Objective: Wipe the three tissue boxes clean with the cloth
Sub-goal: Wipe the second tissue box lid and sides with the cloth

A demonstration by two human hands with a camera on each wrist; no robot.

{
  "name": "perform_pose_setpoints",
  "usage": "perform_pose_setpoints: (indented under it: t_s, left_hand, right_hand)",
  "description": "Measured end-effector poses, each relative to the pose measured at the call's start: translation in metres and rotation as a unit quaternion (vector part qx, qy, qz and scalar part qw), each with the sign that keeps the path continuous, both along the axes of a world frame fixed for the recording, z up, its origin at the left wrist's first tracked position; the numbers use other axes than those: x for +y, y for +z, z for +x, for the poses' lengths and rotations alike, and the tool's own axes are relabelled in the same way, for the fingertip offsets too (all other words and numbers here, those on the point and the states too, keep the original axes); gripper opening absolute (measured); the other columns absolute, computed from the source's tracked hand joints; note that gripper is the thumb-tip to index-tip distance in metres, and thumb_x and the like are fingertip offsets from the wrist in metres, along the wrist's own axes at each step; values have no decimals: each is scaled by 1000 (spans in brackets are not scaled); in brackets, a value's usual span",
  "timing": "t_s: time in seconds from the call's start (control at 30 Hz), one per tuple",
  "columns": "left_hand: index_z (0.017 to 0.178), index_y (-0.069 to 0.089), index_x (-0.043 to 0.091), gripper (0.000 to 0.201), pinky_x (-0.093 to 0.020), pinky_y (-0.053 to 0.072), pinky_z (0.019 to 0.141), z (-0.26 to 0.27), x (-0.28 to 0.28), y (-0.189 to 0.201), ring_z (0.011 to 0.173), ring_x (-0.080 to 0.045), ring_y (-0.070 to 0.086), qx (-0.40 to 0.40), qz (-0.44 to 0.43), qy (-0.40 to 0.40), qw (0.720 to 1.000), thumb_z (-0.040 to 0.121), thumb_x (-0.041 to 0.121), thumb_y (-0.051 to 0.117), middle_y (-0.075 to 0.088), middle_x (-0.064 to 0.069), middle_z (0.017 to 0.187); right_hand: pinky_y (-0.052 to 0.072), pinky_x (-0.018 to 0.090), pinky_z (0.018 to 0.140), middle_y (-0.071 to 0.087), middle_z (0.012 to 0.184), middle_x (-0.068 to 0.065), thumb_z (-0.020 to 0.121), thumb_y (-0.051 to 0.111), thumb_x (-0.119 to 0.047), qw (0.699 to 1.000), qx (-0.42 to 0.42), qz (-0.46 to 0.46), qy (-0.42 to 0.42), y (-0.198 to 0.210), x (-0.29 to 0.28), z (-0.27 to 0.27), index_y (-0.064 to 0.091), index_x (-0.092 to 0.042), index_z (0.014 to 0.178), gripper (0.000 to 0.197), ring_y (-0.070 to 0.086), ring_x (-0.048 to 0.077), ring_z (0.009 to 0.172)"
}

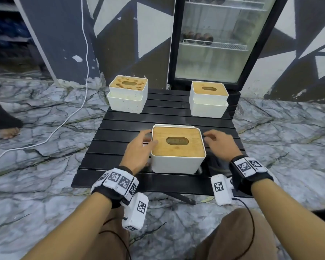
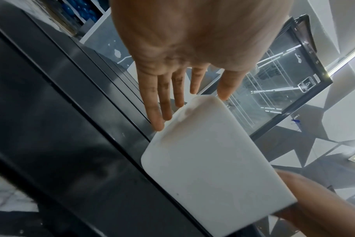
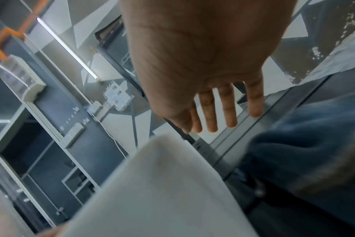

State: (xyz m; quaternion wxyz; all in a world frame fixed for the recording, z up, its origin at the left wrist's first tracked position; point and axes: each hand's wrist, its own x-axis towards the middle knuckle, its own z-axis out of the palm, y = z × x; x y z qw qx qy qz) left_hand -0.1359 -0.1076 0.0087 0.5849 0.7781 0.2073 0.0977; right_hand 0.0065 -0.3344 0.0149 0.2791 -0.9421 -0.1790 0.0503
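Observation:
Three white tissue boxes with wooden lids stand on a black slatted table (image 1: 120, 126). The near box (image 1: 177, 147) sits between my hands. My left hand (image 1: 144, 142) lies against its left side with straight fingers (image 2: 158, 102), the thumb on the lid's edge. To the right of this box my right hand (image 1: 214, 137) hovers with relaxed fingers (image 3: 227, 109), apart from the box wall (image 3: 162, 184). The far left box (image 1: 128, 85) has brown stains on its lid. The far right box (image 1: 208, 100) looks clean. A blue-grey cloth (image 3: 304, 144) lies on the table under my right wrist.
A glass-door fridge (image 1: 214, 44) stands right behind the table. A white cable (image 1: 64, 121) runs over the marble floor at the left, near another person's bare foot (image 1: 8, 132). My knees are close to the table's front edge.

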Motion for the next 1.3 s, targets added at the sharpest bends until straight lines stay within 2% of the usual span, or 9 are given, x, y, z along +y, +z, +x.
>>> perform_pose_setpoints:
  t_s: [0.1, 0.3, 0.43, 0.5, 0.63, 0.83, 1.03, 1.17, 1.3]
  left_hand:
    - [134, 49, 36, 36, -39, 61, 56, -6, -6, -1, 88, -14, 63, 30, -31, 9, 999, 100, 28, 56, 61, 2, 113]
    - [122, 55, 31, 34, -50, 62, 66, -2, -5, 3, 106, -29, 62, 35, -75, 28, 996, 96, 9, 59, 62, -3, 114]
    - [126, 59, 26, 36, -44, 63, 66, 8, 2, 4, 106, -29, 62, 30, -64, 46, 996, 97, 5, 55, 61, -5, 116]
    - [123, 62, 24, 35, -41, 63, 70, 16, 7, 3, 107, -26, 61, 18, -54, 69, 996, 96, 4, 55, 62, -4, 117]
    - [119, 63, 26, 31, -41, 56, 93, 29, 14, 0, 108, -22, 61, 4, -20, 102, 995, 94, 8, 59, 63, -2, 121]
    - [133, 57, 16, 36, -30, 44, 98, 46, 18, -6, 120, -21, 58, -17, 33, 130, 991, 97, 8, 56, 60, -4, 132]
    - [143, 49, 17, 42, -34, 42, 107, 49, 26, 13, 127, -20, 55, 9, 47, 64, 997, 102, 14, 52, 59, -4, 139]
    - [145, 45, 18, 47, -34, 42, 103, 34, 20, 24, 123, -18, 54, 8, 48, 55, 997, 100, 19, 56, 58, 0, 137]
    - [138, 51, 20, 43, -27, 45, 89, 9, 4, 16, 112, -12, 56, -15, 63, 40, 997, 96, 16, 60, 58, 7, 125]
  right_hand:
    - [34, 22, 99, 59, 129, -1, 96, 50, -29, 996, 31, 78, 24, 20, 16, -1, 54, -22, 130, 35, 53, 13, 117]
    - [32, 25, 100, 51, 138, 1, 91, 56, -27, 996, 33, -19, 83, 27, 36, -5, 50, -23, 136, 45, 45, 20, 125]
    - [34, 33, 104, 50, 136, 6, 88, 60, -30, 997, 28, -31, 65, 25, 37, -8, 52, -22, 133, 46, 45, 25, 125]
    - [37, 34, 102, 53, 131, 8, 87, 62, -33, 998, 19, -34, 53, 23, 35, -10, 53, -21, 130, 46, 47, 26, 122]
    - [40, 28, 89, 58, 122, 6, 85, 64, -36, 998, 18, -26, 47, 24, 32, -22, 54, -18, 125, 45, 52, 22, 111]
    - [44, 24, 68, 60, 97, -1, 81, 68, -40, 997, 31, -11, 67, 24, 37, -46, 53, -17, 108, 38, 58, 14, 87]
    - [53, 33, 73, 65, 81, -5, 82, 62, -45, 997, 17, -28, 69, 25, 45, -51, 58, -23, 85, 23, 62, 14, 79]
    - [46, 26, 79, 63, 94, -7, 86, 60, -37, 998, -26, 14, 62, 33, 49, -35, 61, -22, 95, 18, 59, 13, 92]
    - [41, 27, 94, 56, 124, -2, 87, 62, -34, 992, -42, 9, 117, 35, 59, -19, 56, -21, 123, 39, 52, 14, 112]
